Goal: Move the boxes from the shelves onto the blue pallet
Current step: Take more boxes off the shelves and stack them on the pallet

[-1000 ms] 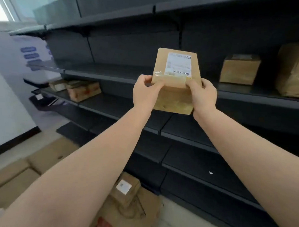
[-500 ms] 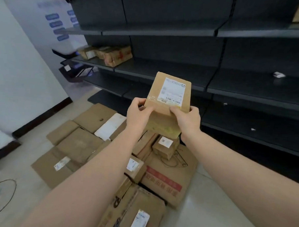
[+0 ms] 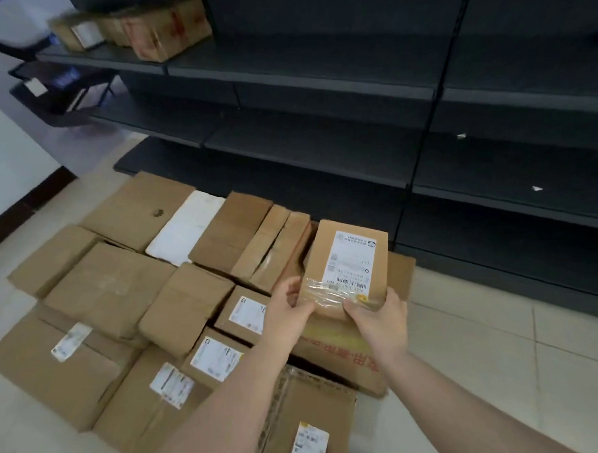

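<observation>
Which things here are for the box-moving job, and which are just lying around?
For the job:
held box, in left hand and right hand
shelf boxes
floor pile
shelves

Just lying about:
paper scraps on the shelves
dark cart by the wall

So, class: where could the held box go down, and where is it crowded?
Free: the big red-printed carton under both hands, and bare shelves beside the shelf boxes. Crowded: the packed floor boxes left of the held box.
</observation>
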